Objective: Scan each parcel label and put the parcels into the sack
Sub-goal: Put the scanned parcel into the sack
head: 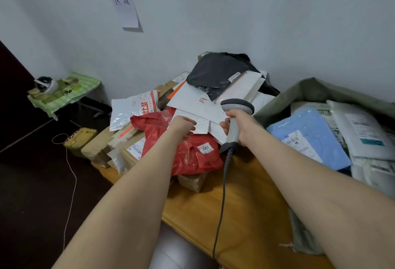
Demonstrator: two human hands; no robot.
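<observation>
The left hand [183, 126] is pinching, apparently by its edge, one glossy white bubble mailer [202, 124] lying atop the parcel heap [192, 157] on the wooden table [245, 204], while the right hand [242, 128] is gripping one grey plastic corded scanner [237, 106] just beside it, and one olive woven sack [316, 91] is gaping at right.

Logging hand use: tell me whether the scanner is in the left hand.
No, the right hand grips the scanner, while the left hand pinches a white envelope.
</observation>
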